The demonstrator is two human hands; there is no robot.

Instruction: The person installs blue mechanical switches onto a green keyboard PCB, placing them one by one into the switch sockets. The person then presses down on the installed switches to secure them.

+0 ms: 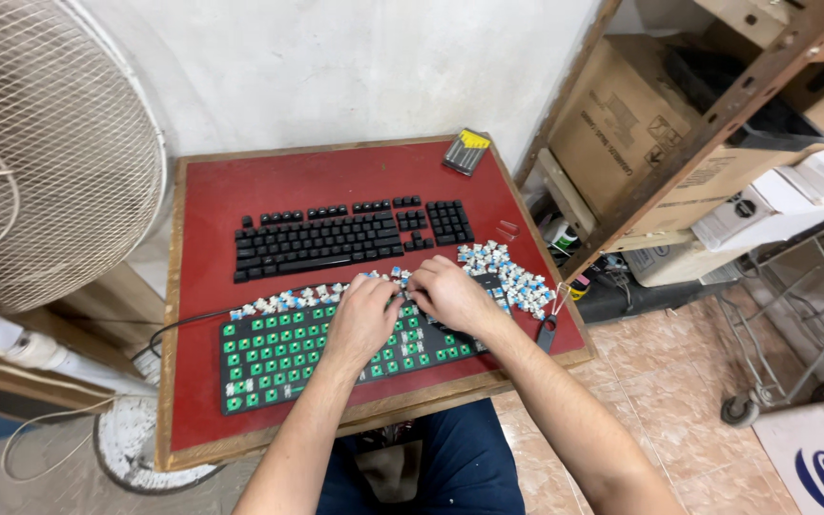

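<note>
1. We observed a stripped keyboard [336,358] lying near the front edge of the red surface [212,205], angled slightly, with its right end nearer the wall.
2. Its top was bare of caps: rows of green square sockets showed across a black plate, and a dark cable [178,327] left its left end.
3. We saw the left hand [362,319] resting palm down on the middle of the stripped keyboard, fingers curled onto the plate. We could not tell whether its grip held anything.
4. We saw the right hand [450,296] just beside it, on the upper right part of the plate, fingers bent downward. Its grip was narrow at the fingertips, but what it pinched, if anything, was hidden.
5. A band of loose switches [512,277], white and blue, lay along the far edge of the stripped keyboard and piled up at its right end.
6. Farther back, the black keycaps [355,236] sat arranged in full keyboard layout on the surface.
7. A screwdriver set [466,151] in a black and yellow case lay at the far right corner.
8. A wire keycap puller [553,319] with a black handle lay near the right edge.
9. A white fan [40,143] stood to the left, and cardboard boxes [622,114] sat on a shelf to the right.
</note>
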